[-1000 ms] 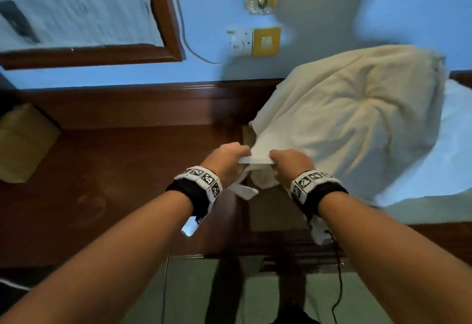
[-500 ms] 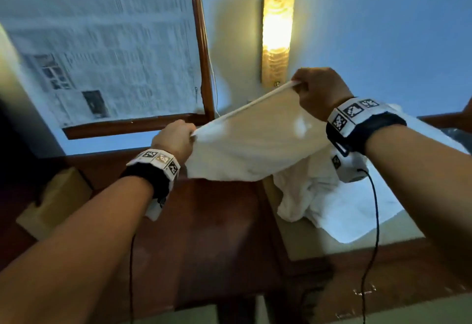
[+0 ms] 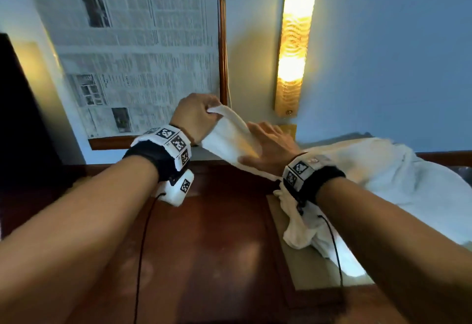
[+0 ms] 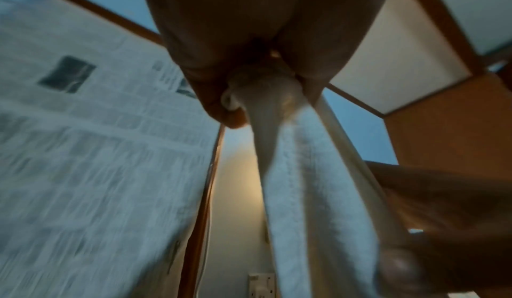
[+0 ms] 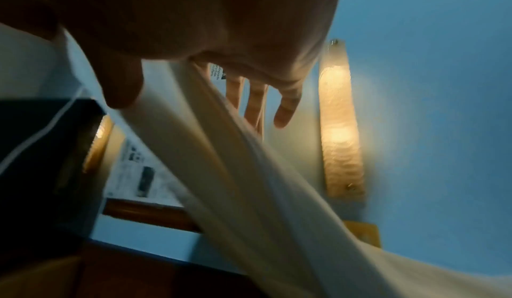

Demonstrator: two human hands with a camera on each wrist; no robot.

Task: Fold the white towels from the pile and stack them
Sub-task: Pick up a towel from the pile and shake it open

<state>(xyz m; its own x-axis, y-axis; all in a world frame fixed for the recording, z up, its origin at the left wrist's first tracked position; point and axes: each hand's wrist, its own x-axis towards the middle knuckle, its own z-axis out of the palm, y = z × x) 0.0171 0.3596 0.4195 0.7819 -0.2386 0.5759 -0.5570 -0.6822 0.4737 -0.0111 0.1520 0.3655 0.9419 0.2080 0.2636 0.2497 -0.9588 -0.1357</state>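
A white towel (image 3: pixel 229 134) hangs in the air above the dark wooden table (image 3: pixel 204 247). My left hand (image 3: pixel 196 116) pinches its top end, with the bunched corner showing between thumb and fingers in the left wrist view (image 4: pixel 263 90). My right hand (image 3: pixel 268 147) lies against the hanging towel (image 5: pixel 227 160) lower down, fingers straight and spread, thumb on the near side. The pile of white towels (image 3: pixel 370 178) lies to the right, behind my right wrist, and the held towel's lower end runs down into it.
A framed newspaper sheet (image 3: pixel 132 50) hangs on the blue wall behind my left hand. A lit wall lamp (image 3: pixel 293 40) glows beside it. A pale mat (image 3: pixel 314 267) lies under the pile at the table's right end. Cables hang from both wristbands.
The towel was stretched wide between both hands; now my right hand has let go of its end and lies flat against the cloth, lower down. My left hand has risen, holding the top.
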